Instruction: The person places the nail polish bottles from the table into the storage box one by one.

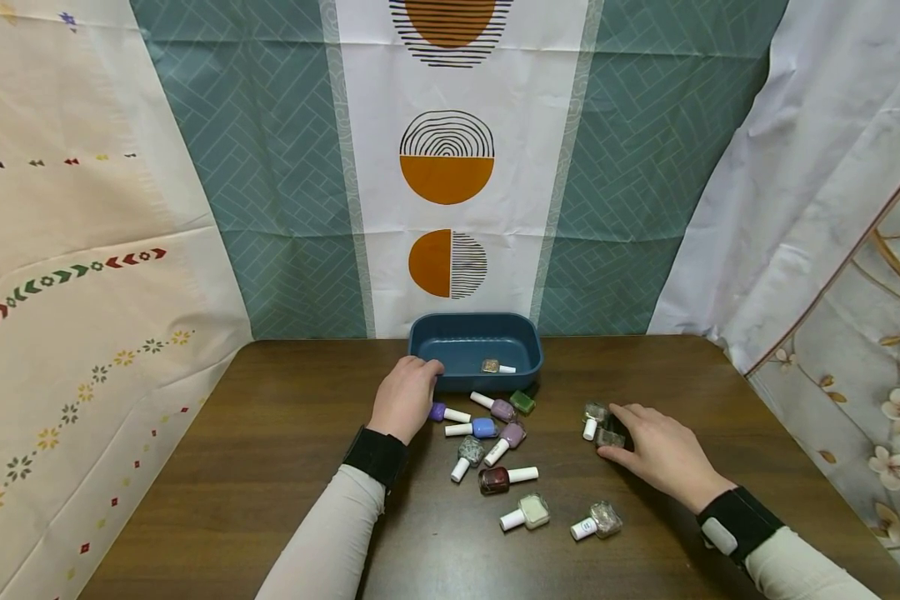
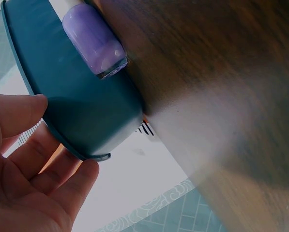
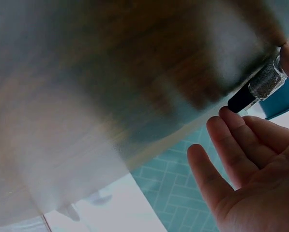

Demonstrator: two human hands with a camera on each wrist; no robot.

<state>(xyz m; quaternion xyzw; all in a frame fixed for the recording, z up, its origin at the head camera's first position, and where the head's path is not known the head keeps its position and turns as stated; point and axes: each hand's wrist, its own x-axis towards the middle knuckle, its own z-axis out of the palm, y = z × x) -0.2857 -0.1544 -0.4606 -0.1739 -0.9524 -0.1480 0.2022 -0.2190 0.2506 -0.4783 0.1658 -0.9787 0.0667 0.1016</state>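
My left hand [image 1: 407,393] grips the rim of a dark blue plastic bin [image 1: 468,385] at its left front corner; in the left wrist view the thumb [image 2: 23,113] lies over the rim. Inside the bin lies one glitter nail polish bottle [image 1: 491,366] with a white cap. By the right side of the table, my right hand [image 1: 663,454] is around a glitter nail polish bottle with a black cap [image 3: 265,82], its fingers loosely extended and its thumb at the glass end. Beside that bottle is another glitter bottle [image 1: 594,415] with a white cap.
Several nail polish bottles lie in front of the bin on the wooden table [image 1: 255,500]: purple [image 1: 437,412], blue [image 1: 483,427], mauve [image 1: 512,433], green [image 1: 522,402], dark red [image 1: 494,480]. Nearer are a pale bottle [image 1: 534,511] and a glitter bottle [image 1: 606,518]. Curtains hang behind.
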